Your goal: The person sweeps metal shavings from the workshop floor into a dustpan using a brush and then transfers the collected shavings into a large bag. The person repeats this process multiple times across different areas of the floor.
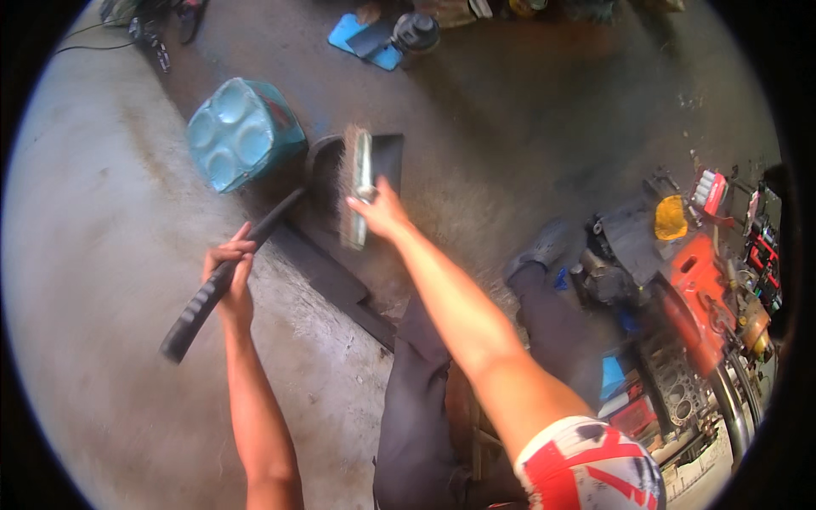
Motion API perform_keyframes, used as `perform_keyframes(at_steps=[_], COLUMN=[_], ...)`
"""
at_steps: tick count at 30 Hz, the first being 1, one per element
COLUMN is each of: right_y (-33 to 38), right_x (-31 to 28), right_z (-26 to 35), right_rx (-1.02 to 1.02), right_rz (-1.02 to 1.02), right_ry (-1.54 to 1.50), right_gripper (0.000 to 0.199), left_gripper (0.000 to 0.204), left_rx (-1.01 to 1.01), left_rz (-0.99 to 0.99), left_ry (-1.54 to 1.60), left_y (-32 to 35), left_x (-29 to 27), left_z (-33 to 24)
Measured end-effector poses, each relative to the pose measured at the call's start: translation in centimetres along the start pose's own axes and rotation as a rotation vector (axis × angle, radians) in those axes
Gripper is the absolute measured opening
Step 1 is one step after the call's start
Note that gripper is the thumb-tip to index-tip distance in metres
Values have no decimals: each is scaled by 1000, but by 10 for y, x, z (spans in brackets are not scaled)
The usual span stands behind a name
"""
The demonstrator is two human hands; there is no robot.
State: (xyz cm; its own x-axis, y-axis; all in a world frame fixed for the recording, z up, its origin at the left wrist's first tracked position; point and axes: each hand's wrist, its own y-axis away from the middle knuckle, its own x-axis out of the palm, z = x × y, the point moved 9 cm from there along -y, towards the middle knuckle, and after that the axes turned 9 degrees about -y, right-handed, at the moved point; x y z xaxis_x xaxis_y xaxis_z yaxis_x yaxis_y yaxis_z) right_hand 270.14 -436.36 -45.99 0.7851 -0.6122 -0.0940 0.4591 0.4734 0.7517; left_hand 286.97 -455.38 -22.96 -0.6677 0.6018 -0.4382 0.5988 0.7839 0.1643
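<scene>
My left hand [229,276] is closed around the long black handle of a dustpan [390,155], whose pan lies at the far end, near the middle of the view. In my right hand [384,212] is a brush [361,153] with a pale back and brownish bristles pointing left. The brush is held across the dustpan and hides part of it; whether the bristles touch the pan I cannot tell. Just left of the pan a dented light-blue plastic container [234,136] lies with its dimpled bottom showing.
On the right, car parts and tools crowd the floor: an orange-red floor jack [695,276], a metal engine part with round bores [677,393] and a yellow cloth [671,218]. A blue flat piece [347,32] lies at the far side. A dark strip [319,268] runs along the pale floor.
</scene>
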Motion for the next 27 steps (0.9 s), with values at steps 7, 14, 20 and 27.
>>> perform_keyframes(at_steps=[7,14,20,27], right_y=[173,307,351,382], right_x=[-173,-253,-246,-277], right_z=[29,110,204,219], right_rx=[14,135,-7,-128], right_rz=[-80,-131,-72,-219], right_ry=[187,285,324,71], right_gripper=[93,97,100,81], left_gripper=[17,14,15,17], left_rx=[-38,-239,-432,-380], left_rz=[-140,-427,-640,-680], left_ry=[100,347,466,308], left_y=[51,132,179,199], left_x=[-37,-130,-178,-184], left_z=[-70,-163,-217,-272])
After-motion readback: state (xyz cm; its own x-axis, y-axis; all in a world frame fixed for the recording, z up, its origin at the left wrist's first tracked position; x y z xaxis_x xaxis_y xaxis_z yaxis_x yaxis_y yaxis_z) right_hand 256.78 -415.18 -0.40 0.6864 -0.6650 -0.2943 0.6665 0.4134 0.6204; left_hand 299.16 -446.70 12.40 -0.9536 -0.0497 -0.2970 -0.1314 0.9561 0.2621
